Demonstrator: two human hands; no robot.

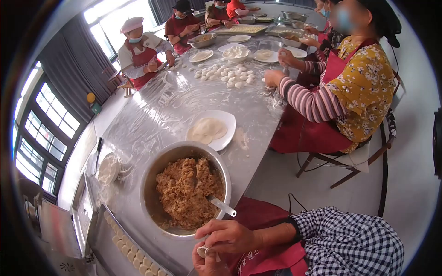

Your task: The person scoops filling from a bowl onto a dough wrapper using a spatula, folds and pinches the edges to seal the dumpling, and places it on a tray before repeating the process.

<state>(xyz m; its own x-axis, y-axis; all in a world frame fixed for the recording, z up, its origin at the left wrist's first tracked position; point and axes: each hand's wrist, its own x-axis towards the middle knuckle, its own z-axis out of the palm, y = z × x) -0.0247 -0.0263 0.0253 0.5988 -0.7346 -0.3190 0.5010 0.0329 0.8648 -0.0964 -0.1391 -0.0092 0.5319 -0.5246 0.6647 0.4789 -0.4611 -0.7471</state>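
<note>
Dough piece (201, 251) in my left hand (207, 263): off-white. My sleeve (350, 239): black-and-white check. My apron (267, 225): dark red with white lettering. Bowl (152, 184): silver-grey steel. I note the filling (186, 191) as mottled brown and tan. Spoon handle (223, 208): white. Plate (228, 124): white; wrappers (207, 129) on it, cream. Table cover (156, 115): glossy grey, dusted white in patches. Neighbour's blouse (363, 87): mustard yellow, small white floral print. Neighbour's sleeve (308, 99): pink, white and dark stripes. Neighbour's apron (304, 133): dark red. Curtains (69, 60): grey.
</note>
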